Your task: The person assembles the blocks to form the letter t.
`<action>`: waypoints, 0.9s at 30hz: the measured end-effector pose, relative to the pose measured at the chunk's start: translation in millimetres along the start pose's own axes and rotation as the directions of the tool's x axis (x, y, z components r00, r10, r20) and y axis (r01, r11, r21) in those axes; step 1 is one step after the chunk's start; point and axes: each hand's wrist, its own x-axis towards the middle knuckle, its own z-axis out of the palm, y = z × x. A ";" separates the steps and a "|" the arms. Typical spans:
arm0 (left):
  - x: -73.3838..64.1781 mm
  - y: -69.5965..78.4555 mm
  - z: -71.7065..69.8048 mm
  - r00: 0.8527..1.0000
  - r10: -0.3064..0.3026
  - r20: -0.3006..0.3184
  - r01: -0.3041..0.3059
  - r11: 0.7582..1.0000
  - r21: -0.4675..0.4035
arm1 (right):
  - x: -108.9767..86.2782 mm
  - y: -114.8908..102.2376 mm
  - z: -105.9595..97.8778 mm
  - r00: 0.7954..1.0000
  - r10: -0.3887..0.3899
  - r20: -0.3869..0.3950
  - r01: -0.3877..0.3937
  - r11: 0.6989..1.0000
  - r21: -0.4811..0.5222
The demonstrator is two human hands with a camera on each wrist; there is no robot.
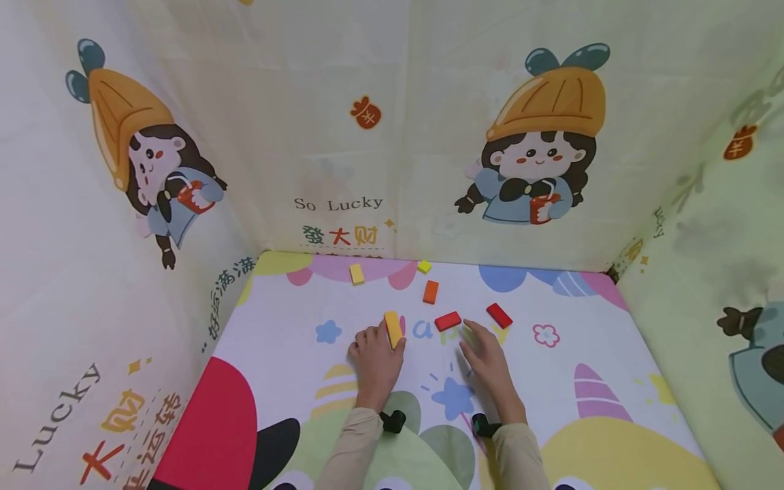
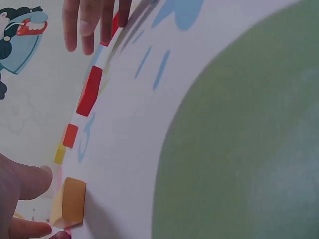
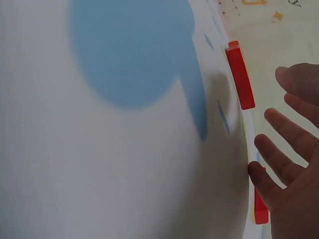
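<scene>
1. Head view: sleeved forearms reach over the printed mat (image 1: 275, 320). The left hand (image 1: 375, 357) curls its grip round a yellow block (image 1: 393, 329), lifting one end. The right hand (image 1: 484, 357) lies flat, fingers straight, just short of a red block (image 1: 448, 320); another red block (image 1: 499, 315) lies beside.

2. Left wrist: thumb and fingertip pinch the yellow block (image 2: 69, 202).

3. Right wrist: spread fingers (image 3: 279, 159) hold nothing, with one red block (image 3: 240, 75) lying ahead of them.

1. The head view looks forward and down from above at the mat-covered surface (image 1: 551, 381), both hands and the blocks.
2. Each wrist view skims low and close across it.
3. All share the red block (image 1: 448, 320) (image 2: 89, 90) (image 3: 239, 75).
</scene>
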 end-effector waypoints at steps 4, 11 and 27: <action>-0.4 5.7 0.0 1.000 -0.018 0.016 0.017 1.000 0.026 | 9.0 -0.6 0.7 0.999 -0.020 0.029 0.020 1.000 -0.013; -0.2 9.3 2.9 0.999 -0.033 0.004 0.033 0.998 0.045 | 23.2 -3.0 0.7 0.994 0.059 0.087 -0.056 0.998 -0.038; 0.5 10.7 8.7 0.999 -0.051 -0.005 0.052 0.997 0.056 | 42.4 2.8 3.8 0.992 -0.013 0.125 0.022 0.997 -0.075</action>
